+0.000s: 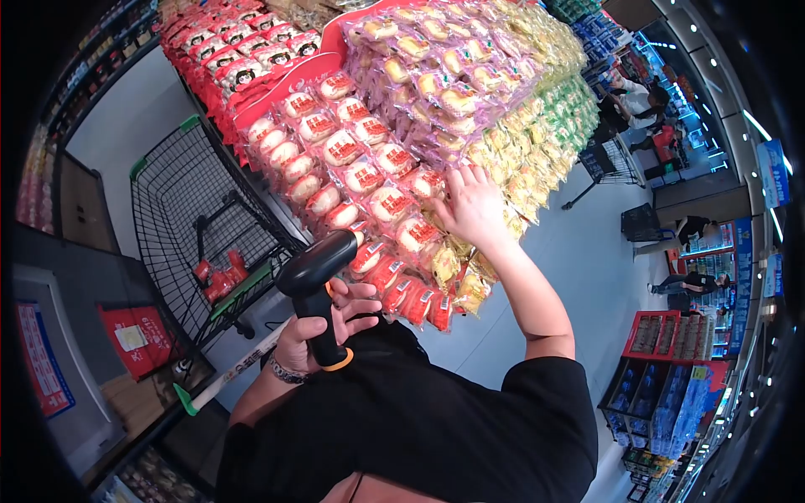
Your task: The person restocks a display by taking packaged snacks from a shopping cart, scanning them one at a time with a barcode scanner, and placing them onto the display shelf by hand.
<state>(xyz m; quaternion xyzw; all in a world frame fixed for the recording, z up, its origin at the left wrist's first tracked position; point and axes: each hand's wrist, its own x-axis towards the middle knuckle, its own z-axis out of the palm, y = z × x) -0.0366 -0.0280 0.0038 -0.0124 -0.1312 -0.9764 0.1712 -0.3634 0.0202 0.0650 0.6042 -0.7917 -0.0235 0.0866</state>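
Observation:
My left hand (293,345) holds a black handheld barcode scanner (315,267) with orange trim, its thumb on the grip and several fingers spread past it. My right hand (476,208) reaches over the display and rests on wrapped packs, fingers stretched out; whether anything is under the fingertips is hidden. Left of that hand lie rows of clear-wrapped round pastries with red print (389,204). Beyond it are purple-wrapped pastries (457,101), and to its right yellow-wrapped ones (521,159). Red packs (401,289) hang along the display's near edge.
A black wire shopping cart (180,197) with green trim and red packs (222,277) inside stands at left. Red-and-white packages (243,67) are piled behind. Another cart (608,163) and several people are at right, near shelves of blue goods (658,402).

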